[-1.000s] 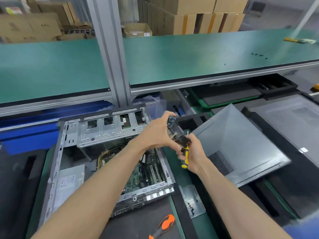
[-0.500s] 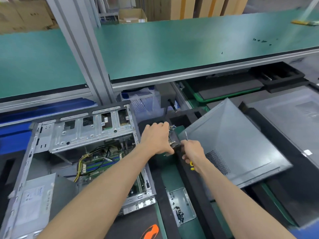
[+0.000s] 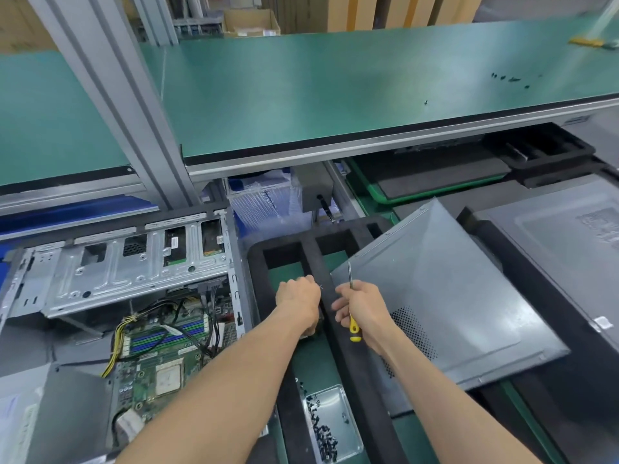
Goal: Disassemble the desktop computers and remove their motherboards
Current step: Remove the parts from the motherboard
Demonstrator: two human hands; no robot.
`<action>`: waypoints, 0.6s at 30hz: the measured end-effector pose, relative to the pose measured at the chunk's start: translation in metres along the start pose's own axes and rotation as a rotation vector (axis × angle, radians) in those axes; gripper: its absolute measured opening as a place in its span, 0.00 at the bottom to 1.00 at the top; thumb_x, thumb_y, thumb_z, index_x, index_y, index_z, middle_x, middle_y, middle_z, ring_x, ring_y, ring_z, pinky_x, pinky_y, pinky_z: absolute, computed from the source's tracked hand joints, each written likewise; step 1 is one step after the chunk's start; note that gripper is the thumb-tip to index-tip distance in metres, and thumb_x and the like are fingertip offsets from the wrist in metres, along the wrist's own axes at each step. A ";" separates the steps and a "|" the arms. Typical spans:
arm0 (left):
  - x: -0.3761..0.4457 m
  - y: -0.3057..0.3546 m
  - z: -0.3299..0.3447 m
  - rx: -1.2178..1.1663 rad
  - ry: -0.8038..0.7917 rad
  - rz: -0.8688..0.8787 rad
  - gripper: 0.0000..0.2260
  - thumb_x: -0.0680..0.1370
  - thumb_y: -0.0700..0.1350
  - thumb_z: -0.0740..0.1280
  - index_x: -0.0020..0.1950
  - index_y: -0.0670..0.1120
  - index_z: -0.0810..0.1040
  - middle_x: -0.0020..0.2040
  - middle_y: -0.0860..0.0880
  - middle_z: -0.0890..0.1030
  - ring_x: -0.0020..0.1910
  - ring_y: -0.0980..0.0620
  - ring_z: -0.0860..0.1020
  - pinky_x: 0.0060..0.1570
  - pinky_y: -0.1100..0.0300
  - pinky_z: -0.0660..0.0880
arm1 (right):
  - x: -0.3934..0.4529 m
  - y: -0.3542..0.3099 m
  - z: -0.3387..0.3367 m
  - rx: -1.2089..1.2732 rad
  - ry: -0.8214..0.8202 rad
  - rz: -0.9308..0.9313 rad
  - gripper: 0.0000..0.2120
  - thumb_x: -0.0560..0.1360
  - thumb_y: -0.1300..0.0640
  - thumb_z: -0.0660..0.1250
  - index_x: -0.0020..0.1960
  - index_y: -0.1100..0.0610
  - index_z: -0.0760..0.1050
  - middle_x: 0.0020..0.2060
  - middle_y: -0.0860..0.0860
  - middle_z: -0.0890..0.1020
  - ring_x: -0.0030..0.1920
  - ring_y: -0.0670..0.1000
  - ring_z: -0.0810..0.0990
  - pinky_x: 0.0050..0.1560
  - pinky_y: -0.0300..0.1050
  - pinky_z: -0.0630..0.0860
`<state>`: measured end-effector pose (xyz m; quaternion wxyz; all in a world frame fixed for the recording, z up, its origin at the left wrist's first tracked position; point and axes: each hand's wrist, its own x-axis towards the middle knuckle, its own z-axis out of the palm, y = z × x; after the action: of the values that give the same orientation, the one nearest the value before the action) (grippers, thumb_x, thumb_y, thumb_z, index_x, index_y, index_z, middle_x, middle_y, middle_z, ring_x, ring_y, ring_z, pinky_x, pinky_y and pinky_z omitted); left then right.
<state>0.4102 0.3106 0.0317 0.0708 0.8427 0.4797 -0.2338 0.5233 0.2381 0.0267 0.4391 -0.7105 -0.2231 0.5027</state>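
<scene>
At far left an open desktop case [image 3: 127,289] lies on its side on the workbench. Its silver drive cage [image 3: 120,266] spans the upper part. Below it the green motherboard [image 3: 160,360] sits inside the case, with yellow and black cables [image 3: 147,319] running across it.

Just right of the case is a black foam frame [image 3: 318,259] with rectangular openings showing green mat. The left hand [image 3: 299,299] is knuckles-up over one opening, its fingers curled down around a small dark part that is mostly hidden beneath it; what the part is cannot be told.

Below, near the bottom edge, a small clear tray [image 3: 348,400] holds a heap of dark screws [image 3: 323,433].

Close beside the left hand, not touching it, the right hand [image 3: 363,309] grips a screwdriver [image 3: 352,316], fingers wrapped round its yellow and black handle, the thin shaft pointing up and away.

Right of that hand a grey side panel [image 3: 452,296] with a patch of vent holes lies tilted across the foam. At far right lies another grey panel [image 3: 562,249].

Above everything runs a green shelf [image 3: 335,88], carried by a grey post [image 3: 110,95], with a few dark screws scattered on it at right.
</scene>
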 end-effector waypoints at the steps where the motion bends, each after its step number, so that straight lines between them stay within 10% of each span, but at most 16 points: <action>1: 0.002 0.002 0.004 -0.008 -0.002 -0.017 0.34 0.65 0.44 0.80 0.67 0.41 0.67 0.60 0.44 0.76 0.58 0.44 0.79 0.45 0.55 0.68 | 0.000 0.000 0.000 -0.003 -0.017 -0.007 0.08 0.83 0.61 0.57 0.53 0.60 0.75 0.36 0.58 0.81 0.27 0.52 0.77 0.25 0.43 0.70; 18: -0.008 0.006 -0.005 -0.096 0.004 0.005 0.27 0.76 0.44 0.70 0.72 0.41 0.64 0.68 0.42 0.72 0.66 0.41 0.73 0.61 0.49 0.69 | -0.005 -0.018 0.021 0.177 -0.034 -0.081 0.12 0.79 0.71 0.58 0.57 0.60 0.75 0.31 0.56 0.77 0.25 0.50 0.73 0.22 0.42 0.67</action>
<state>0.4136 0.3030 0.0396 0.1106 0.8400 0.4885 -0.2087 0.5045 0.2516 0.0424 0.5164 -0.6506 -0.2138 0.5142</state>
